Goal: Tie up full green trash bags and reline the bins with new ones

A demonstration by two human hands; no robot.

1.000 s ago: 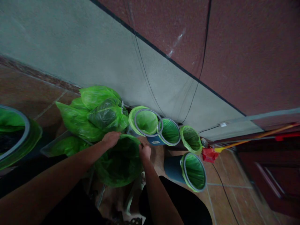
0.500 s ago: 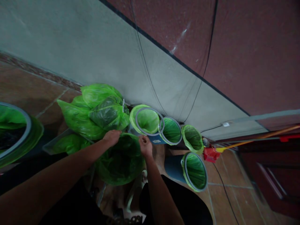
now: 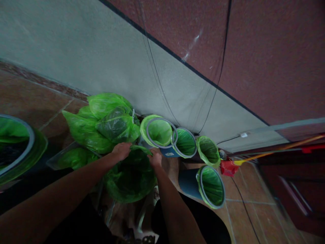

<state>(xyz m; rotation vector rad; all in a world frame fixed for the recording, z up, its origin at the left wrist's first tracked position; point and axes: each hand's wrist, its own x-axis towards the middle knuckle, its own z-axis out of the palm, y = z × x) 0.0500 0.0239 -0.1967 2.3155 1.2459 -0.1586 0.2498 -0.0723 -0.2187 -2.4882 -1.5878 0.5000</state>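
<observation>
Plainly holding a green liner [image 3: 127, 196] by its far edge, with left hand [image 3: 122, 151] and right hand [image 3: 155, 158]

At far left, can see a large grey-rimmed bin [image 3: 30, 135], lined in green and cut off by the picture's edge. Next along, near the grey wall [image 3: 63, 51], can see a heap of bulging green bags [image 3: 109, 127].

Just in front of that heap, gripping the liner's edge at its far left with the left hand, fingers curled close together and the plastic right at their tips; cannot tell how the thumb sits. Between the hands, holding a folded strip of that edge. Below the fingers and toward the body, can see the liner's mouth, wide, round and dark inside; cannot tell whether a bin stands within. At the strip's right end, pinching the edge with bent fingers of the right hand, plastic just left of the fingertips, thumb partly hidden.

Beyond that hand, can see a pale-lined bin [image 3: 159, 131] with a grey ring [image 3: 170, 121] across its mouth, then a blue bin [image 3: 186, 141] beside it, a tilted bin [image 3: 189, 182] nearer, a smaller lined bin [image 3: 208, 150] and, just beside that, a red dustpan [image 3: 229, 168].
</observation>
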